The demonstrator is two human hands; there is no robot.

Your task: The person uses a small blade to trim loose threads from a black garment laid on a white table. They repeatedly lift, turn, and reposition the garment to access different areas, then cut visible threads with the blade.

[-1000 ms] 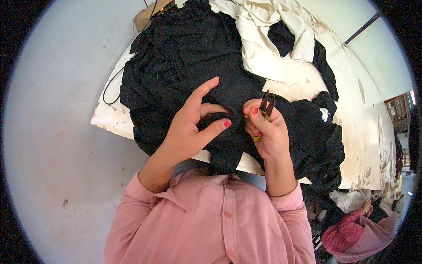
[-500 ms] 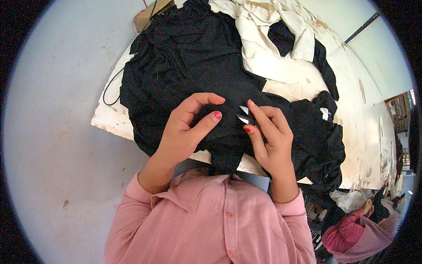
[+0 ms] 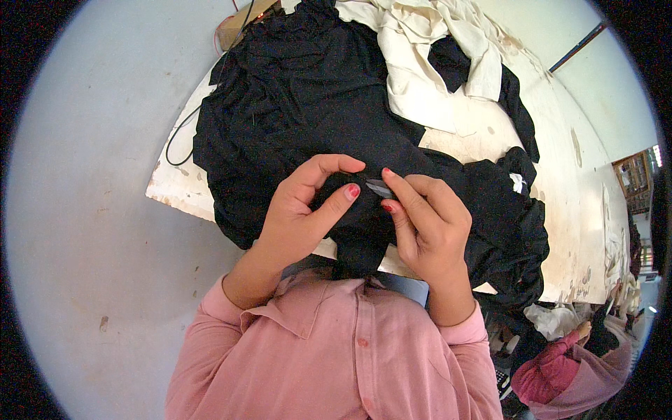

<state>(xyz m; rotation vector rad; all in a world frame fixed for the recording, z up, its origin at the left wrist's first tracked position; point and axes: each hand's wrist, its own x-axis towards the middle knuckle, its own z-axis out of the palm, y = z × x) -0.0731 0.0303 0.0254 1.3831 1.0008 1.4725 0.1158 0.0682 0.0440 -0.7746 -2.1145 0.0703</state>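
Observation:
Black fabric (image 3: 301, 105) lies in a large heap across the table in front of me. My left hand (image 3: 297, 213) is curled at its near part, a bit of the cloth between thumb and forefinger; the other fingers are partly hidden. In my right hand (image 3: 434, 224) is a small pair of thread snips (image 3: 378, 187), held between thumb and fingers. Their pointed blades are nearly together and face the cloth at my left fingertips. Any thread there is too fine to make out.
Cream cloth (image 3: 413, 77) lies at the back of the pale, worn table (image 3: 476, 143). A dark cable (image 3: 170, 150) loops over its left edge, near a wooden block (image 3: 231, 29). A person in a dark pink sleeve (image 3: 549, 371) is at lower right.
The snips' blades have closed from wide apart to nearly together. My right hand has brought them slightly left, and my left hand has shifted slightly right and down.

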